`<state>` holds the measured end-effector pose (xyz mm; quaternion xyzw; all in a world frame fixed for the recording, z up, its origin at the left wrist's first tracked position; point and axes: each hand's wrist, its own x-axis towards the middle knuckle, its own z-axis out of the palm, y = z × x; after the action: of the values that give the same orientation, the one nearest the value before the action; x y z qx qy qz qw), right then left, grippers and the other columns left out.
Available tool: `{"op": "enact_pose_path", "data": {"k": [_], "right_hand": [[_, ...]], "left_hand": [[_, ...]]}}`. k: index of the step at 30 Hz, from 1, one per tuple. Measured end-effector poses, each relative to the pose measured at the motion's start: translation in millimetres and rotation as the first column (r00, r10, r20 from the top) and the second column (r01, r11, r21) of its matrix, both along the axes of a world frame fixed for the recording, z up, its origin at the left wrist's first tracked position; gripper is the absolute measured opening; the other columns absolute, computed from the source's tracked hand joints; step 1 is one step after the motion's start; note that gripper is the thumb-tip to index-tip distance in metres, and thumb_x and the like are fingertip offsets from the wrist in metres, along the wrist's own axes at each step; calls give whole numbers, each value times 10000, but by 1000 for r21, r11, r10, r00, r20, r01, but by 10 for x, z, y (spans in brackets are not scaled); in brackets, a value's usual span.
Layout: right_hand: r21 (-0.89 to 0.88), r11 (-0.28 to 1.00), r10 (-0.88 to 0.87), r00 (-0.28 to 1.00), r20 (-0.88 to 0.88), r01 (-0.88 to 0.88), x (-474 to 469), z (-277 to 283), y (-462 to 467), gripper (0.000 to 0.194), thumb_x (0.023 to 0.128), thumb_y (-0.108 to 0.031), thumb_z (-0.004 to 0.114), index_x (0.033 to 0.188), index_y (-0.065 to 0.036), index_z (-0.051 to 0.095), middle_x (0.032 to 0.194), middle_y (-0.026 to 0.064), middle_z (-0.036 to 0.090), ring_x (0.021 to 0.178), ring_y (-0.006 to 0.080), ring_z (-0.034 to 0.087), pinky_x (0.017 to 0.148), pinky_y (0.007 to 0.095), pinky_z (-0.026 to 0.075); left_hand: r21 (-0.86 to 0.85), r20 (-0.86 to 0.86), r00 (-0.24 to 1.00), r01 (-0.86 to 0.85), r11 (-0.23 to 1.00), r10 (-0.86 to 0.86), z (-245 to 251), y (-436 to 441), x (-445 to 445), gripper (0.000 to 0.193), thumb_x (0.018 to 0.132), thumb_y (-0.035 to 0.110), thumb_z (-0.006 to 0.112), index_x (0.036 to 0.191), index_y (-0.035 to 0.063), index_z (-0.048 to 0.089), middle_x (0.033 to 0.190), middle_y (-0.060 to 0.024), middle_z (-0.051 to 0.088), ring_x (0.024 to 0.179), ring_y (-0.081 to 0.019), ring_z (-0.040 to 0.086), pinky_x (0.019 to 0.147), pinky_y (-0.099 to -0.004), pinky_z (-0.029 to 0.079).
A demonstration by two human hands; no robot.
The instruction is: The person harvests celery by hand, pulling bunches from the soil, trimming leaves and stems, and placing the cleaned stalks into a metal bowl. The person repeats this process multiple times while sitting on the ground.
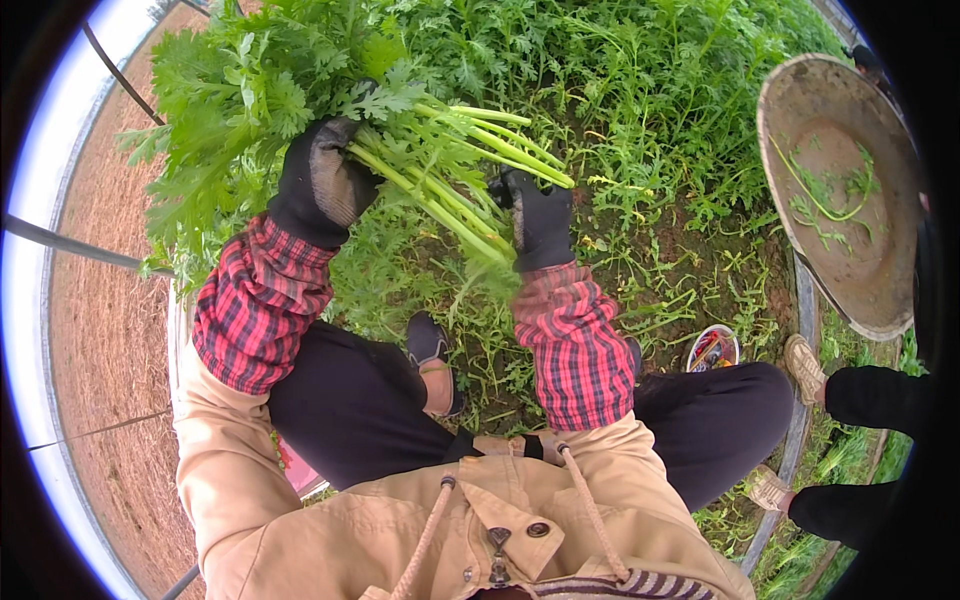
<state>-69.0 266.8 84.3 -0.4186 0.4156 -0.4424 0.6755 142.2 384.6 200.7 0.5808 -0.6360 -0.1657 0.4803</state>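
Observation:
My left hand (pixel 322 176), in a black glove with a greyish palm, grips a large bunch of leafy greens (pixel 450 210) around its upper stems. Lobed leaves spread to the upper left, and the pale green cut stems point right and down. My right hand (pixel 536 214), also in a black glove, is at the stem ends; its fingers are bent and partly hidden, so whether it grips any stem cannot be told. Red and black plaid sleeve covers reach from both wrists. Beneath the bunch lies soil with scattered leaves and stems.
Growing greens (pixel 615 75) fill the bed ahead. A wide muddy basin (pixel 832 187) with leaf scraps is tilted at the right, near another person's dark-trousered legs (pixel 870 397). A small container (pixel 713 349) of mixed items sits by my right knee. Dark poles cross the left side.

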Motion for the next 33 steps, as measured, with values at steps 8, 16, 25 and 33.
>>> {"op": "enact_pose_path", "data": {"k": [8, 16, 25, 33], "right_hand": [[-139, 889, 382, 875, -298, -435, -663, 19, 224, 187, 877, -109, 625, 935, 67, 644, 761, 97, 665, 645, 138, 606, 604, 278, 476], [-561, 822, -165, 899, -406, -103, -1375, 1071, -180, 318, 834, -217, 689, 1005, 50, 664, 816, 130, 679, 774, 191, 660, 684, 293, 516], [-580, 719, -542, 214, -813, -382, -1837, -279, -613, 787, 724, -396, 774, 1337, -27, 447, 1331, 223, 479, 1187, 394, 492, 992, 446, 415], [255, 943, 63, 635, -770, 215, -2136, -964, -763, 422, 694, -206, 753, 1041, 3, 639, 903, 234, 660, 748, 365, 666, 702, 473, 543]], "left_hand": [[74, 1, 982, -187, 980, 187, 195, 219, 309, 488, 797, 98, 687, 1233, -3, 492, 1148, -107, 596, 1055, -185, 588, 926, -311, 473], [-165, -671, 741, -118, 979, -23, 225, 175, 363, 311, 958, 99, 432, 1244, -3, 498, 1201, -139, 587, 1056, -214, 594, 929, -355, 492], [-224, 317, 918, -170, 960, 237, 127, 142, 401, 384, 825, 81, 643, 1191, 4, 553, 1123, -117, 636, 988, -199, 628, 872, -309, 498], [-75, 260, 961, -81, 994, 97, 123, 141, 559, 397, 842, 74, 642, 1219, 25, 528, 1136, -97, 627, 1015, -187, 619, 894, -311, 504]]}}
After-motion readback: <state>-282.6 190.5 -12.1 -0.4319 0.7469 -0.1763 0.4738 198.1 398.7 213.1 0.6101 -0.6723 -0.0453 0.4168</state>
